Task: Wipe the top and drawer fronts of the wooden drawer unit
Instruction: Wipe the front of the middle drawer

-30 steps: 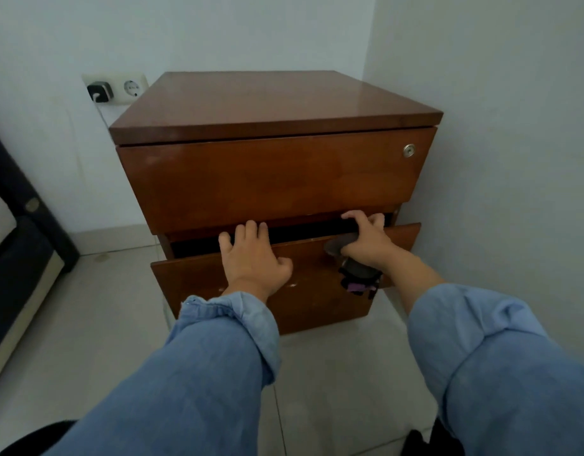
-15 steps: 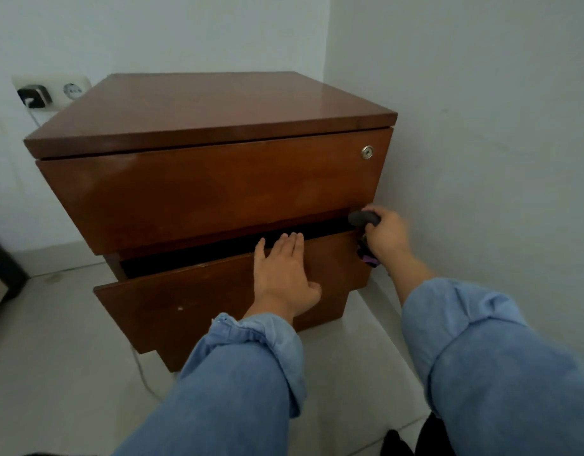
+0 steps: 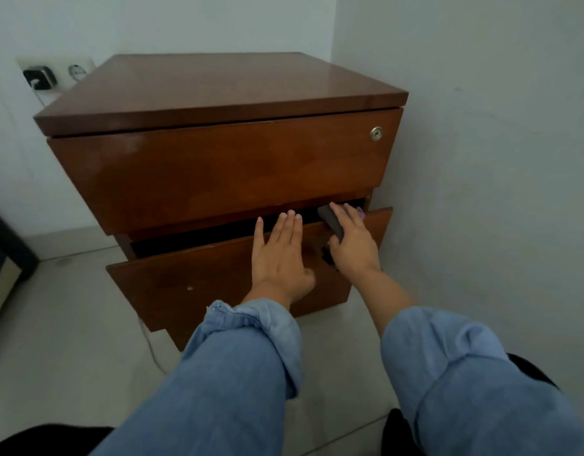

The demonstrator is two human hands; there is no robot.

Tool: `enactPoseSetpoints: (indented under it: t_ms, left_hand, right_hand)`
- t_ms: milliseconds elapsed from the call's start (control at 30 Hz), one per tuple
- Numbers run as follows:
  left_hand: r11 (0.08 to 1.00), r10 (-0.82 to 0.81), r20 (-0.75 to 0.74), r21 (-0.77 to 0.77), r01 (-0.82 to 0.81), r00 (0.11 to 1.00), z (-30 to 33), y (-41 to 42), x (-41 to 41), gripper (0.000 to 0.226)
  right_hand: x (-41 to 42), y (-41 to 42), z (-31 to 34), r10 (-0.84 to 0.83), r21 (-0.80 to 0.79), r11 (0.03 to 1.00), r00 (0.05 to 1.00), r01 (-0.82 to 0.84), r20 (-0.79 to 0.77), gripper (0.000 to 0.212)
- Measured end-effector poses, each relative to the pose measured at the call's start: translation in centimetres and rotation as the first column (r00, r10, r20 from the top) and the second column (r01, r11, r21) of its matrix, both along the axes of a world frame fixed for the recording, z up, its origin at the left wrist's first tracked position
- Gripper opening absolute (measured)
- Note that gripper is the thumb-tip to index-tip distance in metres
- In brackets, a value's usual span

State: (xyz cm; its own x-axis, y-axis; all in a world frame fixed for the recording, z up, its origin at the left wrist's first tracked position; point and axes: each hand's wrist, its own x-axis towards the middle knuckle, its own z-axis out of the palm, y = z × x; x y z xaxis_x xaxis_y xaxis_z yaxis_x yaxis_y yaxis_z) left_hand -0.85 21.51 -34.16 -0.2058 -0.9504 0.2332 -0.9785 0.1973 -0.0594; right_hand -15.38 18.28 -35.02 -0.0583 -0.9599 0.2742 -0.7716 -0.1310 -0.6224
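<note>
In the corner, the glossy brown drawer unit has its lower drawer ajar; left hand lies flat with fingers spread, right hand grips a dark object.

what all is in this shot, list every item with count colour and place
drawer unit: 1, brown wood, in the room corner
top drawer: 1, brown, shut
lock: 1, silver, top drawer's right end
lower drawer: 1, brown, pulled partly open
wall socket: 1, white, left of unit, dark plug in it
dark object: 1, dark grey, under right hand
left hand: flat on lower drawer front
right hand: at lower drawer's right end
</note>
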Motion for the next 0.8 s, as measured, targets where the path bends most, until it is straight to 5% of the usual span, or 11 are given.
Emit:
enactPoseSetpoints:
  t_ms: [133, 300, 400, 533, 800]
  left_hand:
    - [0.986, 0.138, 0.021, -0.098, -0.135, 0.99, -0.9, 2.2, 4.3, 0.091]
    - [0.95, 0.301, 0.038, -0.1, -0.296, 0.953, -1.9, 4.3, 8.9, 0.093]
    - [0.954, 0.299, 0.041, -0.053, -0.296, 0.954, -2.1, 4.5, 10.1, 0.1]
    - [0.959, 0.283, 0.021, -0.035, -0.282, 0.959, -2.0, 3.9, 10.2, 0.108]
    - [0.959, 0.283, -0.065, -0.008, -0.284, 0.957, -1.9, 1.8, 10.8, 0.105]
  right_hand:
    - [0.1, -0.1, 0.8, -0.003, 0.074, 0.997, 1.0, 0.006, -0.028, 0.062]
    - [1.3, -0.3, 1.2, -0.215, 0.131, 0.972, 0.966, 0.196, 0.147, 0.047]
    - [2.6, -0.4, 1.7, -0.309, 0.023, 0.95, 0.933, 0.311, 0.185, 0.027]
    - [4.4, -0.2, 1.2, -0.411, -0.091, 0.897, 0.893, 0.432, 0.18, 0.03]
    - [5.7, -2.2, 3.0, -0.445, 0.072, 0.892, 0.839, 0.447, 0.314, 0.034]
